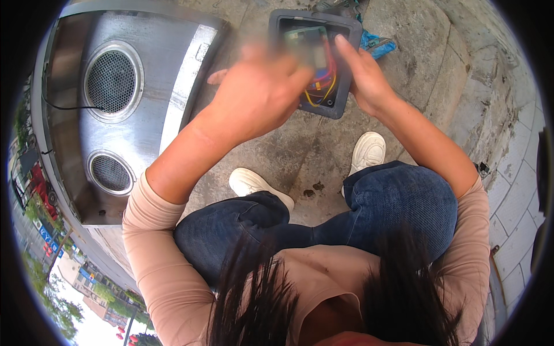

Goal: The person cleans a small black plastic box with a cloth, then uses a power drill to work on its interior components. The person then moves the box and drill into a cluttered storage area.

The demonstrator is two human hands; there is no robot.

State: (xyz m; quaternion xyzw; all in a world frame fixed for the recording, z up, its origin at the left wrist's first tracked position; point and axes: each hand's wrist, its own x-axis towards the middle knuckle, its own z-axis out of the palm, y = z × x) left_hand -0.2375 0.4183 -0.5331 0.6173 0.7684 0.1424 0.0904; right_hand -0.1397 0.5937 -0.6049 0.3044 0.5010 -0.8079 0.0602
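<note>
A dark grey plastic box [318,113] with an open top is held above the concrete. In it sit a green circuit board [322,32] and red, blue and yellow wires [332,82]. My right hand [368,78] grips the box's right side, thumb on the rim. Over the left part of the box is my left hand [264,86], back of the hand up. Its fingertips are blurred and partly hidden, so what they hold or touch cannot be made out.
A stainless steel panel [151,56] with two round mesh-covered openings and a black cable [69,107] lies at left. Beyond the box is a blue item [381,46], perhaps a bag or cloth. My white shoes [368,151] rest on the concrete. A tiled surface [515,173] runs along the right.
</note>
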